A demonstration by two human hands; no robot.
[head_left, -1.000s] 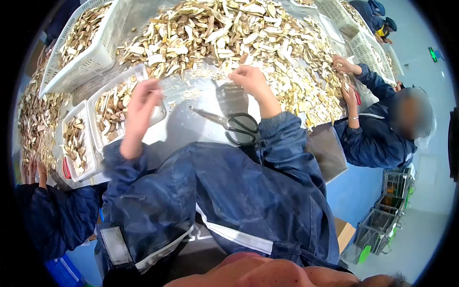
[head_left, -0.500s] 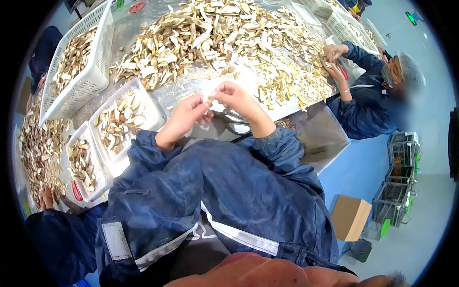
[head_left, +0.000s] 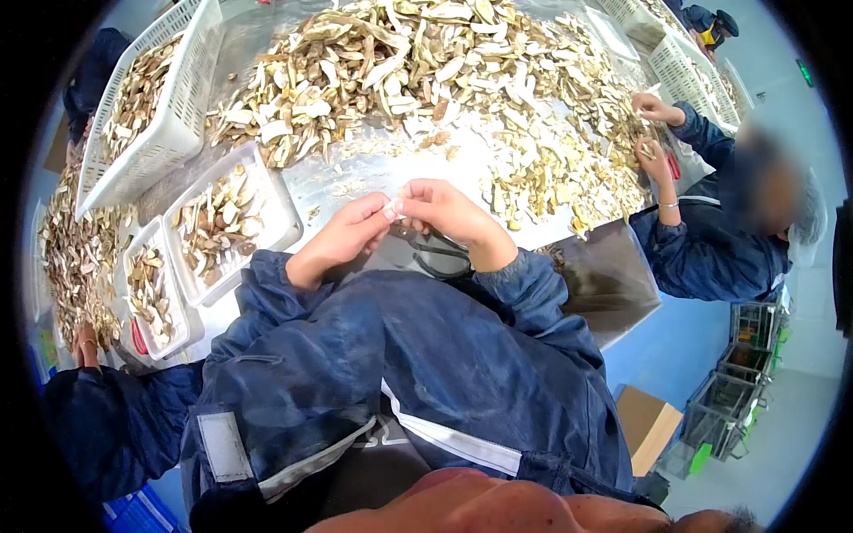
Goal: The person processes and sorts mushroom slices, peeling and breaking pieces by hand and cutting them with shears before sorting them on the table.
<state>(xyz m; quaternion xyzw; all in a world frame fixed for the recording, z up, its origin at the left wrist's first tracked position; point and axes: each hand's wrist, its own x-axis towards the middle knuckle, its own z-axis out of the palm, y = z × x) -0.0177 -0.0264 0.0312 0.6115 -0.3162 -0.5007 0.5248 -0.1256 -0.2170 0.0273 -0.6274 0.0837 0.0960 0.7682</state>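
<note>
My left hand (head_left: 348,234) and my right hand (head_left: 451,215) meet over the near edge of the table. Both are closed, fingertips pinched together on a small pale mushroom piece (head_left: 392,208), mostly hidden by the fingers. Just below my right hand lie what look like black scissor handles (head_left: 439,259), partly covered. Beyond my hands spreads a large heap of sliced mushrooms (head_left: 382,71). Smaller, yellowish slices (head_left: 533,169) lie to its right. To the left stands a white tray (head_left: 290,218) holding mushroom slices.
A smaller white tray (head_left: 186,329) and a tall white slotted basket (head_left: 191,120) stand at left, beside another mushroom heap (head_left: 84,258). A co-worker's hands (head_left: 656,133) work at the right. Another person's hand (head_left: 86,345) is at lower left. A cardboard box (head_left: 644,426) stands lower right.
My hands have lowered slightly toward me and drawn closer together, still pinching the small piece. The co-worker's hands at right have moved apart. The view has shifted a little.
</note>
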